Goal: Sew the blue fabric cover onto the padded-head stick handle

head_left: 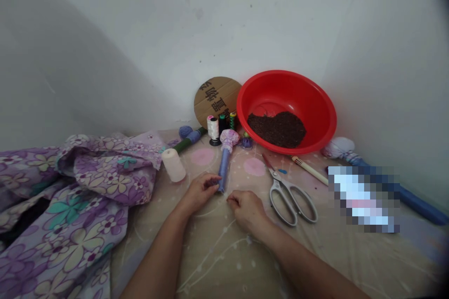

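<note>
While pinching the near end of a blue-handled cloth mallet (224,163) at frame centre, left hand (199,191); right hand (247,210) fisted alongside; long axis toward the red basin (315,98).

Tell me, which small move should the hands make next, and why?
Probably the right hand should pull its thread taut: the left hand pinches the lower end of the blue wrapped stick, and the scissors lie untouched beside it.

Beyond the left hand (199,191), a round cardboard disc (215,98) leans on the wall, bearing large dark Chinese characters turned sideways; I cannot read them for certain.
</note>
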Motion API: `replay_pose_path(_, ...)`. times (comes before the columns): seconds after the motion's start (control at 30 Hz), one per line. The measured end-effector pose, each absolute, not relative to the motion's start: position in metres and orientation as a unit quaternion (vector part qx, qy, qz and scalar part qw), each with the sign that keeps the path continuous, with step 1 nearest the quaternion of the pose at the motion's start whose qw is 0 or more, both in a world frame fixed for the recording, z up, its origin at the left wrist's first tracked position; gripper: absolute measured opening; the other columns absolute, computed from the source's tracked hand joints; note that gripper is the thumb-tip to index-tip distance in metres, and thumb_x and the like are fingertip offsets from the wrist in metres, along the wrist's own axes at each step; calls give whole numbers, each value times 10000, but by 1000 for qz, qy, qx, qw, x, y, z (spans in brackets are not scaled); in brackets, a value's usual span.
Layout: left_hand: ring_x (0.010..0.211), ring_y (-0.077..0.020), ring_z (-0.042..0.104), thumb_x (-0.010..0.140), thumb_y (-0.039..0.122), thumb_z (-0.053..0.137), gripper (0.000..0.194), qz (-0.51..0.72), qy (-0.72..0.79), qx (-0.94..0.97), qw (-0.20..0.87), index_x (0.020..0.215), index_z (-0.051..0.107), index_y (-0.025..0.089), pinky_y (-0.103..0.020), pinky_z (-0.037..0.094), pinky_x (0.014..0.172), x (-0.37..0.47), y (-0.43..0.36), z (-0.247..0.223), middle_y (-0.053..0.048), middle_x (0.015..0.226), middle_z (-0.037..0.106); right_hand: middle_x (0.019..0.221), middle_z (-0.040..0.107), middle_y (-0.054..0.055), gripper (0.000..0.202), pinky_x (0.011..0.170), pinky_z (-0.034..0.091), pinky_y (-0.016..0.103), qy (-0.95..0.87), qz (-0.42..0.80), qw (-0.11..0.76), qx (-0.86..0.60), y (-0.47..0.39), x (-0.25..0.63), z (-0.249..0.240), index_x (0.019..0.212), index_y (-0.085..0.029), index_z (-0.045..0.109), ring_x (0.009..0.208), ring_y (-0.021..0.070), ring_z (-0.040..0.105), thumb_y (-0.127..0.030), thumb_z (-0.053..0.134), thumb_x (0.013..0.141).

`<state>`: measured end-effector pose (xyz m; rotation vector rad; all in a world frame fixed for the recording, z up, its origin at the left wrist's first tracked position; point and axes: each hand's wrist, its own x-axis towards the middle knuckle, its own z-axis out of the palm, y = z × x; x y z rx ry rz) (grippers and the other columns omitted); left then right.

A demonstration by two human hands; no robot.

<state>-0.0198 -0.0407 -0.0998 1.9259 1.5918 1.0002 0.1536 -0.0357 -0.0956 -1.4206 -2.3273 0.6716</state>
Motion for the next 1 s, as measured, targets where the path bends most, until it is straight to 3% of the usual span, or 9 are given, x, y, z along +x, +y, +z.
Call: replay_pose_path(1.0, 644, -105, 486, 652, 243, 577, 314, 345, 581, 695, 246, 956, 566, 164, -222, 403, 588, -16, -43, -91, -18, 758, 539, 706, 647, 33, 225, 530, 322, 199, -799, 260, 213, -499, -37, 147, -99, 751, -195, 646, 635, 125, 551, -196, 426, 704)
